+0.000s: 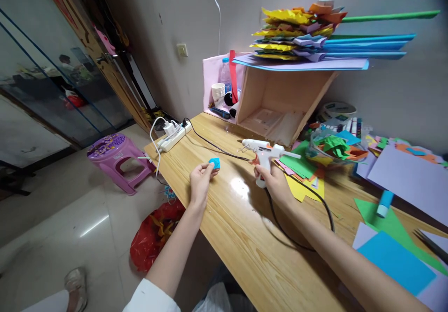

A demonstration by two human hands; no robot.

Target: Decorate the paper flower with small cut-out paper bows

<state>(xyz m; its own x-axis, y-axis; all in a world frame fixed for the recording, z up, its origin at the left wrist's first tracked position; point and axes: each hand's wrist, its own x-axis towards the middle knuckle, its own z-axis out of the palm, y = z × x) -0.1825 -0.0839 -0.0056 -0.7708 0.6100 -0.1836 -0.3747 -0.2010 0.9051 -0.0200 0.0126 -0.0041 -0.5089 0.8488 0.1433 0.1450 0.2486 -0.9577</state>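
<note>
My left hand [201, 177] pinches a small blue folded paper piece [214, 163] just above the wooden table [241, 237]. My right hand [275, 181] is wrapped round the grip of a white hot glue gun [268, 151]. The gun's nozzle points left, toward the blue piece, a short gap away. Its black cord [297, 209] loops back across the table beside my right forearm.
A white power strip [174, 135] lies at the table's far left corner. A wooden box [280, 102] topped with stacked coloured paper [308, 37] stands at the back. Loose coloured sheets [395, 256] and a glue stick [385, 203] cover the right side. A purple stool [115, 158] and red bag [154, 235] sit on the floor.
</note>
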